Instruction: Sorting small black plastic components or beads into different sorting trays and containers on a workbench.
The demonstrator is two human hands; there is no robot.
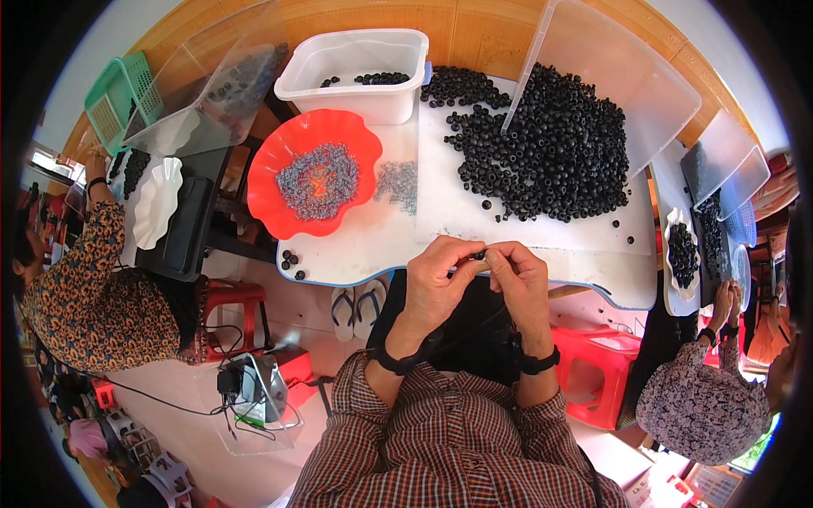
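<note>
2 hands [478, 279], perhaps pinching bead [479, 254]

I wear a checked shirt [449, 449] in brown, dark red and white, its fine plaid lines crossing over chest and shoulders. Both sleeves are pushed up to just below my elbows, bunching in soft folds. A black band [395, 362] circles my left wrist, and another black band [539, 362] wraps my right wrist, both snug
</note>
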